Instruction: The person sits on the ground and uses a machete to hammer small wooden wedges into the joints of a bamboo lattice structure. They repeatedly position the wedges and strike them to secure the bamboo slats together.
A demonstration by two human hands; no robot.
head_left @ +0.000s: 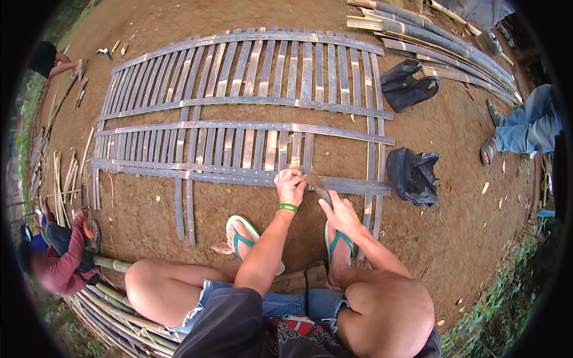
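Note:
A bamboo fence panel (239,173) lies on the ground in front of me, made of upright slats nailed between long dark rails. My left hand (290,186), with a green and yellow band on its wrist, is closed in a pinch at the panel's near rail, below the last slats. What its fingertips hold is too small to make out. My right hand (343,216) grips a short, dark, flat-ended tool (320,187), whose far end reaches close to the left fingertips. The tool's exact kind is unclear.
A second slatted panel (239,106) lies just beyond. Black plastic bags (413,176) rest at its right, with split bamboo poles (441,45) farther back. One person sits at left (62,259); another's jeans (528,128) show at right. Bamboo poles (119,319) lie beside my left leg.

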